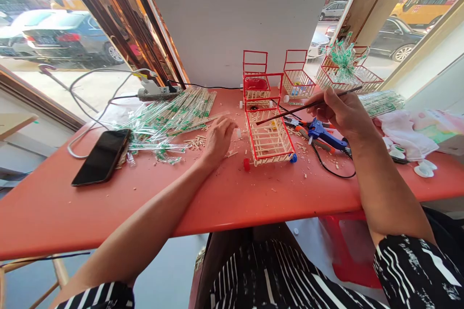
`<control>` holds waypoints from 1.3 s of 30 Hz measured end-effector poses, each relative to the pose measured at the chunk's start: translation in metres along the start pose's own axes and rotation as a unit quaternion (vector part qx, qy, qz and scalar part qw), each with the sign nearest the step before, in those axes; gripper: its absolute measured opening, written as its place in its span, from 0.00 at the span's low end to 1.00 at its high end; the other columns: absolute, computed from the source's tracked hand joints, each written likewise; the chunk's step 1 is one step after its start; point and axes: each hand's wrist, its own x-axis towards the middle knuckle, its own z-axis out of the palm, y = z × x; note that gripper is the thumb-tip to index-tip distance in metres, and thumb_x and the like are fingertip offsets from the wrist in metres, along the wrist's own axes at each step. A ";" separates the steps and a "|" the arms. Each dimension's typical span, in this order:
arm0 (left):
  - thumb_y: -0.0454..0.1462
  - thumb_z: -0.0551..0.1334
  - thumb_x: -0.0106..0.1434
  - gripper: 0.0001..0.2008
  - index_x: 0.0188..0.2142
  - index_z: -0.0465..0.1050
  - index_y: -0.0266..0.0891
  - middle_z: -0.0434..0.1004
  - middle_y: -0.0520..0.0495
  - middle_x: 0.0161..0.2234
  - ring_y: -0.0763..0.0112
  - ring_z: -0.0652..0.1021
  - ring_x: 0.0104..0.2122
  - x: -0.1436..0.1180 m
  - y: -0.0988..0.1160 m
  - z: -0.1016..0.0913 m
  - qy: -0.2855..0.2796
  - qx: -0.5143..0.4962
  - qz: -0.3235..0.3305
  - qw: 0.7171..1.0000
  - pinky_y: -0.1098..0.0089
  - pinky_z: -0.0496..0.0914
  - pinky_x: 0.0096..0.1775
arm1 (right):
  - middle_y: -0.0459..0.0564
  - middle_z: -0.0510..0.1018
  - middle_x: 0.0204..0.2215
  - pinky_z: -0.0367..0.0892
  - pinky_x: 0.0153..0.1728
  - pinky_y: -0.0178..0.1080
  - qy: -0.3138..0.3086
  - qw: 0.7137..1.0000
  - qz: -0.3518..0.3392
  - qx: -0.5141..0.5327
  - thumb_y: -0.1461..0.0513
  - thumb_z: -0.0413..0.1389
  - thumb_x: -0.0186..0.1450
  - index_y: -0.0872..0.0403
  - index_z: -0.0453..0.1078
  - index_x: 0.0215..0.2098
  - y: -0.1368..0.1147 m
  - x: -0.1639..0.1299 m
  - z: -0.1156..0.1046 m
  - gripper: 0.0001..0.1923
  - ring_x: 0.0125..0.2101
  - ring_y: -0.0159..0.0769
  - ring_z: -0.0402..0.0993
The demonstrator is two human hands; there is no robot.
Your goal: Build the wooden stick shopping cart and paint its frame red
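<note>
My right hand [342, 111] is closed round a thin dark paintbrush [286, 115], whose tip points left over a small model shopping cart [271, 142]. The cart is built of pale sticks, with red edges and a red handle frame. A red wheel [247, 164] and a blue wheel [293, 158] show at its near corners. My left hand [219, 137] rests on the table left of the cart, fingers loosely bent and holding nothing. Just beyond its fingertips lies a small white piece [238, 133]. Whether the brush tip touches the cart, I cannot tell.
On the red table [232, 203], wrapped sticks [174, 116] and a phone [101, 157] lie left. More small carts [297, 79] stand behind. A blue glue gun [326, 135] with its cable and pliers lie right, near white cloth [408, 133] and white caps [425, 169].
</note>
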 end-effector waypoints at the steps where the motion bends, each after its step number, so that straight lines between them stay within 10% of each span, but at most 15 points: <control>1: 0.40 0.57 0.74 0.14 0.31 0.73 0.43 0.80 0.45 0.35 0.62 0.79 0.40 0.001 0.000 -0.005 0.028 0.001 -0.024 0.999 0.64 0.72 0.48 | 0.50 0.79 0.24 0.62 0.20 0.38 0.005 1.000 -0.005 -0.006 0.26 0.65 0.59 0.49 0.82 0.30 0.001 0.001 0.002 0.36 0.26 0.35 0.75; 10: 0.47 0.61 0.76 0.28 0.20 0.58 0.44 0.60 0.53 0.18 0.72 0.63 0.21 0.002 -0.009 -0.011 0.101 -0.213 -0.164 0.958 0.68 0.61 0.28 | 0.52 0.81 0.25 0.60 0.19 0.41 0.030 0.998 -0.049 -0.013 0.26 0.61 0.63 0.48 0.81 0.33 0.009 0.005 0.010 0.36 0.26 0.39 0.77; 19: 0.32 0.65 0.60 0.08 0.36 0.67 0.44 0.68 0.57 0.24 0.76 0.67 0.20 0.030 -0.030 -0.054 0.218 -0.477 -0.327 0.786 0.74 0.67 0.27 | 0.51 0.81 0.21 0.57 0.17 0.40 0.125 0.988 -0.086 -0.006 0.26 0.60 0.63 0.49 0.78 0.27 0.018 0.011 0.008 0.37 0.22 0.37 0.78; 24: 0.29 0.57 0.36 0.13 0.25 0.67 0.41 0.69 0.55 0.22 0.76 0.69 0.21 0.013 -0.020 -0.033 0.102 -0.434 -0.276 0.852 0.75 0.64 0.27 | 0.52 0.84 0.25 0.61 0.18 0.40 0.108 0.989 -0.091 -0.033 0.29 0.62 0.65 0.47 0.81 0.28 0.010 0.003 0.020 0.33 0.27 0.40 0.82; 31: 0.37 0.51 0.38 0.05 0.16 0.65 0.43 0.64 0.53 0.16 0.71 0.65 0.21 0.000 0.001 -0.006 -0.072 -0.188 -0.117 0.972 0.70 0.59 0.29 | 0.52 0.85 0.26 0.61 0.21 0.42 0.092 0.990 -0.104 -0.034 0.33 0.65 0.67 0.45 0.83 0.29 0.006 -0.005 0.035 0.27 0.27 0.40 0.80; 39: 0.34 0.52 0.42 0.05 0.17 0.65 0.44 0.70 0.52 0.18 0.68 0.70 0.24 0.000 0.003 -0.013 -0.103 -0.098 -0.063 0.988 0.68 0.65 0.34 | 0.50 0.85 0.27 0.71 0.27 0.45 0.086 0.990 -0.102 -0.037 0.32 0.67 0.63 0.43 0.82 0.27 0.002 -0.007 0.038 0.27 0.28 0.40 0.81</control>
